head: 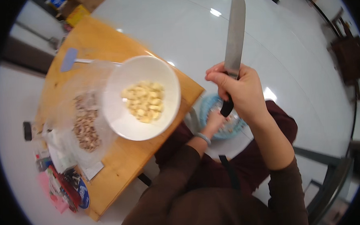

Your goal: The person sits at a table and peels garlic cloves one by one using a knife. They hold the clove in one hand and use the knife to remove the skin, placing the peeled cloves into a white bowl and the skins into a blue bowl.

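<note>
My right hand [241,88] grips the black handle of a kitchen knife [235,33], its wide blade pointing up and away. Lower down, my left hand [216,122], with a bangle at the wrist, reaches into a light blue basin [208,103] on the floor between my legs; whether it grips anything there is hidden. A large white bowl [141,68] with peeled, pale yellow pieces, perhaps garlic cloves [145,100], stands at the wooden table's edge. Left of the bowl, a clear plastic bag [100,74] holds brownish, unpeeled-looking pieces [87,126].
The wooden table [119,183] also bears a blue-headed spatula [69,59], a paper slip [93,171] and a pile of packets [66,191] at its lower left. A dark metal chair frame [332,165] stands at the right, beyond my leg.
</note>
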Motion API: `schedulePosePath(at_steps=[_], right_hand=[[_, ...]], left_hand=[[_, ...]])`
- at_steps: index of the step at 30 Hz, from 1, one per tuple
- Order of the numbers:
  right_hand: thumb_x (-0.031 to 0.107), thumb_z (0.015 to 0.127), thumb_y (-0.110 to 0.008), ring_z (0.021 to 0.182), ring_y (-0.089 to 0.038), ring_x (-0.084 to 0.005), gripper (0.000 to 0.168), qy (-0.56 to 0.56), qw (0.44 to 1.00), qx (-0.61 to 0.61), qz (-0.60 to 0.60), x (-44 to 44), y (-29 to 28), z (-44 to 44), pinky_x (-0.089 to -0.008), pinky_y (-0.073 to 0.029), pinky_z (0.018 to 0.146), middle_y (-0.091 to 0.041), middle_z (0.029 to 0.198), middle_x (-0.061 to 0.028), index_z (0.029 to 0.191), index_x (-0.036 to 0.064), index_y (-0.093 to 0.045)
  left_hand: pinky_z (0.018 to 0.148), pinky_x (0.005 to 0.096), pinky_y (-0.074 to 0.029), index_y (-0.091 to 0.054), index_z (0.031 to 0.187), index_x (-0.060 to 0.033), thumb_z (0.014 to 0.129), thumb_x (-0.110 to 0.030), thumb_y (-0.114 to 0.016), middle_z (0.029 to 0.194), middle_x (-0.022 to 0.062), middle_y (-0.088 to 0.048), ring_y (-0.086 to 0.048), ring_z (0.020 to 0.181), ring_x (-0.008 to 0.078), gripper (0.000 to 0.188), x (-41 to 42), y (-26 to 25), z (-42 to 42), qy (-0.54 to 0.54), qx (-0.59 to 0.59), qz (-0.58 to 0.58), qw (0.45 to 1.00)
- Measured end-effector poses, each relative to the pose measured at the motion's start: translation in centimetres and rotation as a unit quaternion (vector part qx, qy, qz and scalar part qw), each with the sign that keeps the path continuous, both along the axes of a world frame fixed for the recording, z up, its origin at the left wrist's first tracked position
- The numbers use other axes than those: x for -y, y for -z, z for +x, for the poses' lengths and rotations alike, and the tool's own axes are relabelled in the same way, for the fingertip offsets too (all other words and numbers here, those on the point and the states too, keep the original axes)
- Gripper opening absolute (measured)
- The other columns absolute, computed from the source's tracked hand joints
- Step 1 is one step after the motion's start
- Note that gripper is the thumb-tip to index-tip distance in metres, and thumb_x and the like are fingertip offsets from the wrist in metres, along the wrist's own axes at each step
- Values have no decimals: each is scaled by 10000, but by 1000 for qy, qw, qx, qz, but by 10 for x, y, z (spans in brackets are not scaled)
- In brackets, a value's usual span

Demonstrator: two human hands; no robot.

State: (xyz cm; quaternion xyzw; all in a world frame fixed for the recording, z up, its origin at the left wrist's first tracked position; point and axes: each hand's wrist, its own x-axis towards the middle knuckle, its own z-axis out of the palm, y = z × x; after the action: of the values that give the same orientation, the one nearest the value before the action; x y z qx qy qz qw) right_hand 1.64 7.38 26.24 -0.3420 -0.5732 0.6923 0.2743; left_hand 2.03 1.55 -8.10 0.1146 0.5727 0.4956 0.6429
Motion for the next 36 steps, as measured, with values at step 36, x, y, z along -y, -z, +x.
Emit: schedulePosePath(at_steps=[36], right_hand=[[119, 799, -690, 556, -511, -91, 150, 207, 951, 228, 30, 43, 285, 134, -247, -414, 495, -595, 671, -34, 888, 3, -655]], left_hand=[[772, 280, -477, -568, 1019, 10, 915, -138, -539, 1007, 123, -627, -587, 860, 179, 183, 9, -40, -10, -18, 241, 11, 970]])
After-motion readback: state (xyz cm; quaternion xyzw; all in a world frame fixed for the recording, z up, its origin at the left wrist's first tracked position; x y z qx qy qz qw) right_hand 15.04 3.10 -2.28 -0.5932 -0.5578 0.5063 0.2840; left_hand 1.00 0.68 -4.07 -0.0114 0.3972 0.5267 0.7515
